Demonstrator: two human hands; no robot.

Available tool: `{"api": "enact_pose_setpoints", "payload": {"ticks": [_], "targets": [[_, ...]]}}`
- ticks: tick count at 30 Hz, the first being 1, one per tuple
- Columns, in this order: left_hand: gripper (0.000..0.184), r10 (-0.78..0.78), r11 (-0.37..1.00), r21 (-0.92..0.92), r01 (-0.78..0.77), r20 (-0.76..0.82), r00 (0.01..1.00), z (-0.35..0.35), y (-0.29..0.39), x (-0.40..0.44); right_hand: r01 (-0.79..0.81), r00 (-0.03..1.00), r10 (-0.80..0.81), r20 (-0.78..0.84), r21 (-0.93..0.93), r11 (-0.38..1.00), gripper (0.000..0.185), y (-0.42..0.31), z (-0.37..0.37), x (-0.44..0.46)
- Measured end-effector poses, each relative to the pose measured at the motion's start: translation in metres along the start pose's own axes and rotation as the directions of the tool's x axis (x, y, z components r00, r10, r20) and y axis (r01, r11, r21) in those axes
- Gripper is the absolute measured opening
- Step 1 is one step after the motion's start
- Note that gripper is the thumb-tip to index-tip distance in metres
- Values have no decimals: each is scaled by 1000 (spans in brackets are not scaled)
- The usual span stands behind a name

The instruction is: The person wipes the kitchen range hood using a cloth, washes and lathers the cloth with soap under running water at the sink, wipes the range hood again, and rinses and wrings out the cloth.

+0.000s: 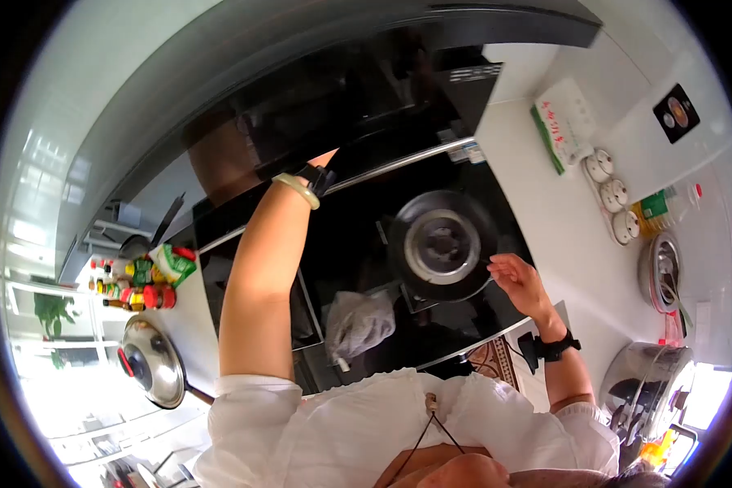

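Observation:
My left hand [324, 159] reaches up to the dark range hood above the stove; only a small part shows past the bangle and black wristband, and its fingers are hidden. Near the right rim of a black wok [485, 228] is my right hand [516, 279], its fingers slightly curled. Whether it touches the wok's edge or holds anything is unclear. Inside the wok sits a round metal piece [442, 246]. A crumpled grey cloth [361, 323] lies on the black stove [342, 252], left of and below the wok.
A lidded pan [159, 366] and seasoning bottles [142, 297] stand at left. At right are a white-green box [563, 124], small white jars [614, 194], an oil bottle [657, 210], a metal bowl [663, 272] and a large steel pot [644, 382]. The hood [350, 89] overhangs the stove.

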State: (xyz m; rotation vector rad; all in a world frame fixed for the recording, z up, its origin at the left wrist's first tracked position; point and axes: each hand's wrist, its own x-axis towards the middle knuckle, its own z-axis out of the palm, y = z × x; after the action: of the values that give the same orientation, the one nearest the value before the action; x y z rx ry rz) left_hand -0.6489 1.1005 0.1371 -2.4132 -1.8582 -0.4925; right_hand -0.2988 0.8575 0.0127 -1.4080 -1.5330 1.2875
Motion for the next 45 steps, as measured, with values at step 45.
{"api": "enact_pose_setpoints", "payload": {"ticks": [45], "targets": [[38,787,-512,-132,849,324,525,11,377,-280,-184,597,556,-578,576,796,27,76,42,-490]]}}
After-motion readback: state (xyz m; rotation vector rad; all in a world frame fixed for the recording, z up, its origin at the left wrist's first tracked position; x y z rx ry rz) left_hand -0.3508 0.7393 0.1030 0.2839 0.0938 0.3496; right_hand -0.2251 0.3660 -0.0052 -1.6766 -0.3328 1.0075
